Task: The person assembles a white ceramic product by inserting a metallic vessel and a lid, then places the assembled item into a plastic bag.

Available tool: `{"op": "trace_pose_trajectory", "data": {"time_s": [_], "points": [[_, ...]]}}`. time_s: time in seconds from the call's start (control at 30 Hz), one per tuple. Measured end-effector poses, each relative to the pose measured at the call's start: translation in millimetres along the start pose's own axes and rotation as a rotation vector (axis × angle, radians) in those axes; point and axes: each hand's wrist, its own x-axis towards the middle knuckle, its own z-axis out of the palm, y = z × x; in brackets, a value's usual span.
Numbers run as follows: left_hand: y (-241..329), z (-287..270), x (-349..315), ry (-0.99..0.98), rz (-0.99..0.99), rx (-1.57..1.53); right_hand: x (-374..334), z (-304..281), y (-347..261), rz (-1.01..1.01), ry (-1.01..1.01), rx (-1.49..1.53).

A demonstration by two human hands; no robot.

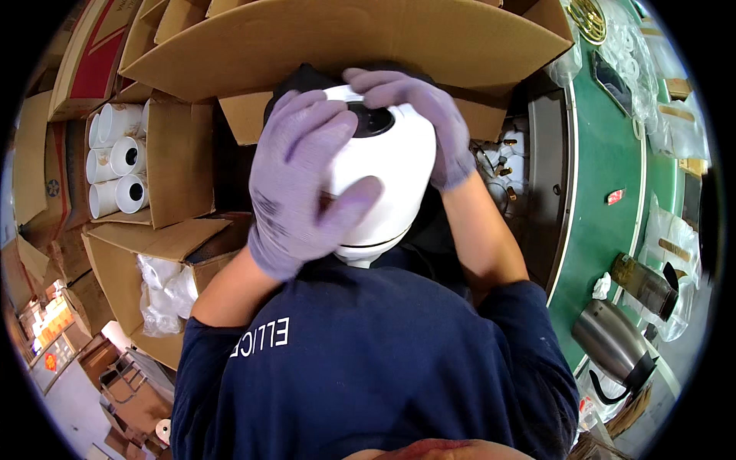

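A white rounded jug-like vessel stands in front of my chest, a round black part at its top and a dark seam near its lower end. My left hand, in a thin lilac-grey glove, lies along the vessel's left side. Its fingers are spread and the thumb reaches over the front; whether the palm presses on it is hard to see. From the far right my right hand, gloved alike, curls round the vessel's upper edge, fingertips beside the black part. Dark cloth shows behind the vessel.
A large open cardboard box rises ahead. At left, one carton holds several white cylinders; another holds plastic-wrapped pieces. Along the right runs a green table with a steel jug, a second jug and clear bags.
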Motion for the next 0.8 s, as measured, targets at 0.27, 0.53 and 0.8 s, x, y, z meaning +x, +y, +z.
{"op": "trace_pose_trajectory", "data": {"time_s": [0.27,0.53,0.8], "points": [[-61,24,3,0.239,-0.542,-1.351,-8,37,-94,-0.035,0.130,-0.953],[4,-15,-9,-0.037,-0.172,-0.088,-17,18,-24,0.032,0.075,-0.065],[-36,-12,-15,0.069,-0.239,-0.237,-18,39,-44,0.154,0.141,-0.390]]}}
